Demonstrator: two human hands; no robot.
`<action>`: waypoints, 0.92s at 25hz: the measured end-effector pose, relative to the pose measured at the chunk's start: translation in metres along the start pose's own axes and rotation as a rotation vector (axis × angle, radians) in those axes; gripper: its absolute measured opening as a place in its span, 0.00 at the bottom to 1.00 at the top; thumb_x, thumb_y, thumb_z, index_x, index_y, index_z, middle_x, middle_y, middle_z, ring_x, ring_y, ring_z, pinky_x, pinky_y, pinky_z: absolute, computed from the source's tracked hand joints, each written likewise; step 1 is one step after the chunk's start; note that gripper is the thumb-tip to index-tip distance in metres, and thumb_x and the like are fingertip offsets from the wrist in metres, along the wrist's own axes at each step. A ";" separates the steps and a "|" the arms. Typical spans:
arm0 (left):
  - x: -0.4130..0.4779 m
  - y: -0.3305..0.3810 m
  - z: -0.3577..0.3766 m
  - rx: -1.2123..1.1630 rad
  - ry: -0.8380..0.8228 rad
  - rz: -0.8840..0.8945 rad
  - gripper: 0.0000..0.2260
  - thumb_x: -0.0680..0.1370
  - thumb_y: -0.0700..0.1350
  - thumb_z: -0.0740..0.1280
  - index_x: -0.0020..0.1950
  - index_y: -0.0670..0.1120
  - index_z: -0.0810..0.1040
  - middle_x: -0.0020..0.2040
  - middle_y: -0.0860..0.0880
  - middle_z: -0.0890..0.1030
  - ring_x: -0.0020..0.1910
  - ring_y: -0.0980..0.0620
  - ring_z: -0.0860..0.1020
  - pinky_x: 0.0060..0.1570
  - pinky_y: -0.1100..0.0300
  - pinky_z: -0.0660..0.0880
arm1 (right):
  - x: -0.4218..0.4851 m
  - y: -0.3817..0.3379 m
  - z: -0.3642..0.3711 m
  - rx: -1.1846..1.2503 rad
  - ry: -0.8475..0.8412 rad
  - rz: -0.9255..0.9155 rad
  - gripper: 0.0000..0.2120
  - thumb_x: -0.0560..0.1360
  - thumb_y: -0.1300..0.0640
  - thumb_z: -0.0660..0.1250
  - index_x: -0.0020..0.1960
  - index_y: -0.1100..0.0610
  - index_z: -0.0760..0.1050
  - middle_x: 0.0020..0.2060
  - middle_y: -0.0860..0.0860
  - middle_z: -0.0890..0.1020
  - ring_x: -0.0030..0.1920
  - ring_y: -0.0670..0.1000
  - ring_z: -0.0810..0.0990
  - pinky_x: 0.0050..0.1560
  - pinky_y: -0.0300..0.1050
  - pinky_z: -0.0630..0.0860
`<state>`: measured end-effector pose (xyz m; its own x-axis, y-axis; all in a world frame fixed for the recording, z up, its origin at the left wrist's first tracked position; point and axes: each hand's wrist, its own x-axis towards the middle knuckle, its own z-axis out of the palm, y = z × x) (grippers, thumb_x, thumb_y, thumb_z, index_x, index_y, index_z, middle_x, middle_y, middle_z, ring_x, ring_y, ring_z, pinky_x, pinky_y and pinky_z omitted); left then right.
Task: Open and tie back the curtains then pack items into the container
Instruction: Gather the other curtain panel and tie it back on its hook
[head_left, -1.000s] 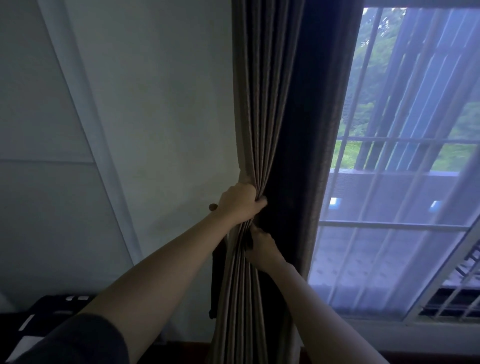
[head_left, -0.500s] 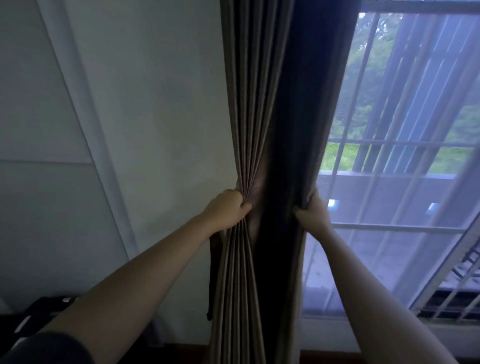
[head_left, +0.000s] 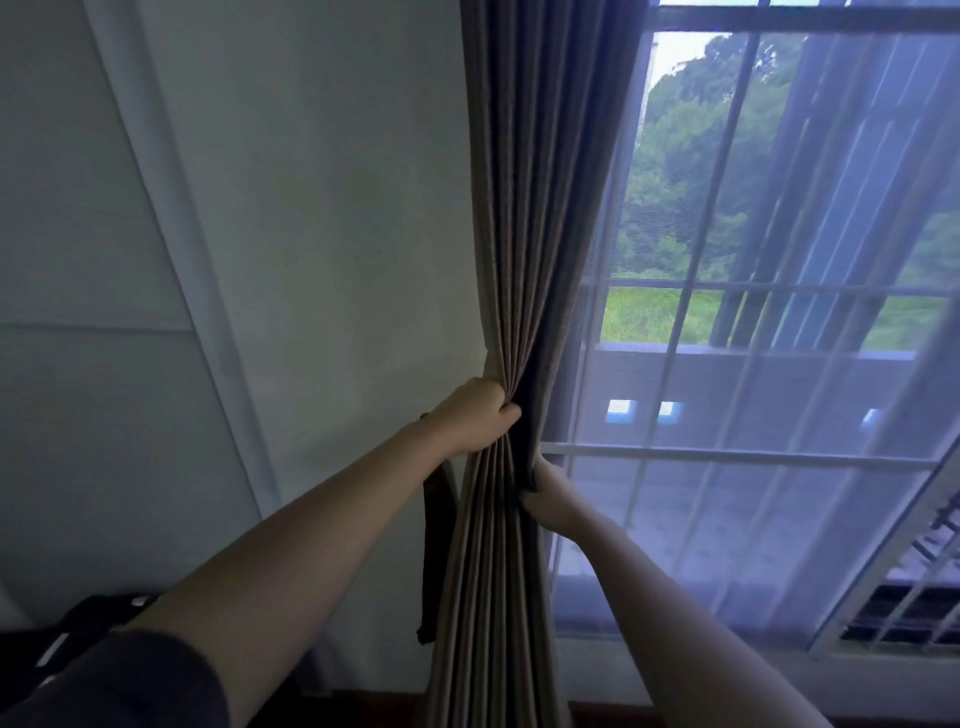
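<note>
A brown pleated curtain (head_left: 524, 208) hangs gathered into a tight bunch at the left edge of the window. My left hand (head_left: 475, 413) grips the bunched folds from the left at mid height. A little lower, my right hand (head_left: 550, 496) holds the curtain's right edge, its fingers wrapped behind the fabric. A dark tie-back strap (head_left: 435, 545) hangs down the wall just left of the curtain, below my left wrist. No container is in view.
A sheer white curtain (head_left: 753, 467) covers the barred window (head_left: 727, 447) on the right. The white wall (head_left: 311, 260) fills the left. A dark object with white marks (head_left: 67, 631) lies at the bottom left.
My right hand has pushed the curtain's right edge leftward and moved lower, so the bunch is narrower and more window shows. My left hand keeps its grip.
</note>
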<state>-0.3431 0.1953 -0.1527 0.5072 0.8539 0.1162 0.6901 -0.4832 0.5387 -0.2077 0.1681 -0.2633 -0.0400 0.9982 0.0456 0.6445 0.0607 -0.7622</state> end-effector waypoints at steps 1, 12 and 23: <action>0.001 0.002 -0.001 0.007 -0.010 0.001 0.17 0.79 0.44 0.58 0.31 0.44 0.59 0.30 0.48 0.65 0.28 0.52 0.64 0.34 0.57 0.64 | 0.001 -0.002 0.001 -0.004 -0.003 -0.007 0.30 0.71 0.73 0.57 0.71 0.56 0.60 0.62 0.56 0.75 0.64 0.54 0.71 0.57 0.40 0.67; 0.008 0.015 0.009 0.126 0.104 -0.013 0.21 0.71 0.60 0.64 0.34 0.42 0.70 0.34 0.46 0.76 0.36 0.45 0.77 0.38 0.53 0.74 | 0.012 0.001 0.026 -0.002 -0.037 -0.112 0.41 0.60 0.62 0.56 0.73 0.57 0.55 0.73 0.60 0.60 0.73 0.61 0.58 0.70 0.56 0.65; -0.004 0.002 0.003 0.014 0.112 0.036 0.15 0.74 0.43 0.63 0.29 0.46 0.62 0.28 0.50 0.67 0.27 0.52 0.68 0.28 0.60 0.63 | 0.004 -0.010 -0.002 0.714 0.030 0.108 0.18 0.81 0.45 0.51 0.70 0.44 0.61 0.63 0.46 0.71 0.62 0.50 0.71 0.59 0.49 0.69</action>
<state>-0.3418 0.1901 -0.1548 0.4718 0.8518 0.2279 0.6800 -0.5160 0.5209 -0.2132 0.1713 -0.2544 0.0229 0.9988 -0.0437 -0.0125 -0.0434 -0.9990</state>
